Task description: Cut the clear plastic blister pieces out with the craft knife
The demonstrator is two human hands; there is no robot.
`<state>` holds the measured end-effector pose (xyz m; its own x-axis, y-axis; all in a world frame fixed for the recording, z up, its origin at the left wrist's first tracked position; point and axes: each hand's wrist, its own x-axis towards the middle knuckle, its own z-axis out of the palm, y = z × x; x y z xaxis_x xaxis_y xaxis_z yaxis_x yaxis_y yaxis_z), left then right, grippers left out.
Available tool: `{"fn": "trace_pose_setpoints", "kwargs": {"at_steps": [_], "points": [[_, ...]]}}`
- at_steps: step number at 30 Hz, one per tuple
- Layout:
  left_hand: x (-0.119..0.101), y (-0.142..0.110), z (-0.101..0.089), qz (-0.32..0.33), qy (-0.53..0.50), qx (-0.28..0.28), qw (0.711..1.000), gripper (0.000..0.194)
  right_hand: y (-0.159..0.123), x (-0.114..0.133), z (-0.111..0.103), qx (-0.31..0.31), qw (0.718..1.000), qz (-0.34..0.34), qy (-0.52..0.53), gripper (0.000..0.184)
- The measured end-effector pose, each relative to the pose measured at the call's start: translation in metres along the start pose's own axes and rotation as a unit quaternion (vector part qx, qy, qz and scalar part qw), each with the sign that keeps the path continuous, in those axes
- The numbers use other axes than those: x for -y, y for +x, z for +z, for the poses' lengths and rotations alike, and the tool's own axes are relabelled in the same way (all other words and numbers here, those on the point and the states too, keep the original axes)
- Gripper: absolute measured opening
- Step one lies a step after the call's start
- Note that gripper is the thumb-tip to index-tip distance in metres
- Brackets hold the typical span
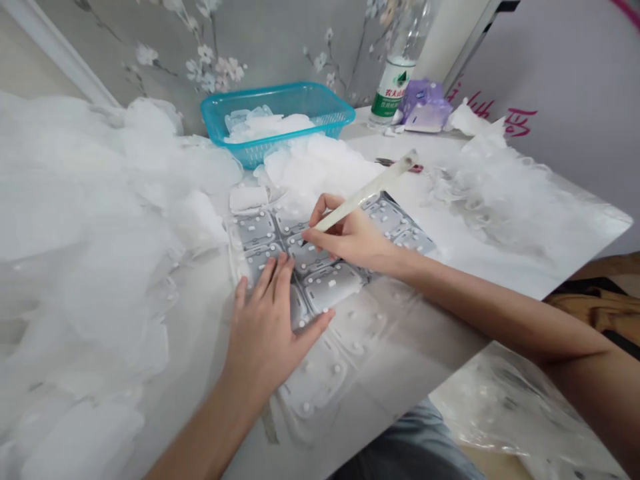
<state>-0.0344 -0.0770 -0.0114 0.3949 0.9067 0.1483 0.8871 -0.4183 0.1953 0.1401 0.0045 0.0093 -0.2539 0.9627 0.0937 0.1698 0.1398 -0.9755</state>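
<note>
A grey moulded sheet (330, 283) of rounded pads with small white studs lies flat on the white table (450, 227). My left hand (267, 320) presses flat on the sheet's near-left part, fingers stretched out together. My right hand (350, 237) is closed in a pen-like grip on a long pale stick-shaped tool (373, 188). The tool's lower tip touches the sheet near the middle, and its far end points up and right.
A turquoise basket (320, 110) with white pieces stands at the back. Large heaps of white translucent pieces (100, 220) fill the left; more lie at the right (500, 193). A water bottle (397, 80), a purple tissue pack (425, 107) and a small red-handled tool (400, 165) sit behind.
</note>
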Motion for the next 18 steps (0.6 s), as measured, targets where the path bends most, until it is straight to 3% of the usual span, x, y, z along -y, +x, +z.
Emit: {"fn": "trace_pose_setpoints", "kwargs": {"at_steps": [4, 8, 11, 18], "points": [[0.005, 0.000, -0.003, 0.001, -0.074, -0.014, 0.997, 0.076, 0.005, -0.011, 0.016, -0.018, 0.991, -0.066, -0.112, 0.024], [0.006, -0.001, -0.007, -0.001, -0.064, -0.028, 0.998, 0.048, 0.009, -0.016, 0.024, 0.018, 0.984, -0.088, -0.157, 0.018], [0.007, 0.000, -0.007, -0.011, -0.045, -0.033, 0.998, 0.040, 0.009, -0.015, 0.028, 0.018, 0.975, -0.098, -0.198, 0.019], [0.019, 0.008, -0.003, -0.026, 0.017, -0.022, 0.999, 0.047, 0.001, -0.009, 0.033, 0.017, 0.960, -0.112, -0.257, 0.021]]}}
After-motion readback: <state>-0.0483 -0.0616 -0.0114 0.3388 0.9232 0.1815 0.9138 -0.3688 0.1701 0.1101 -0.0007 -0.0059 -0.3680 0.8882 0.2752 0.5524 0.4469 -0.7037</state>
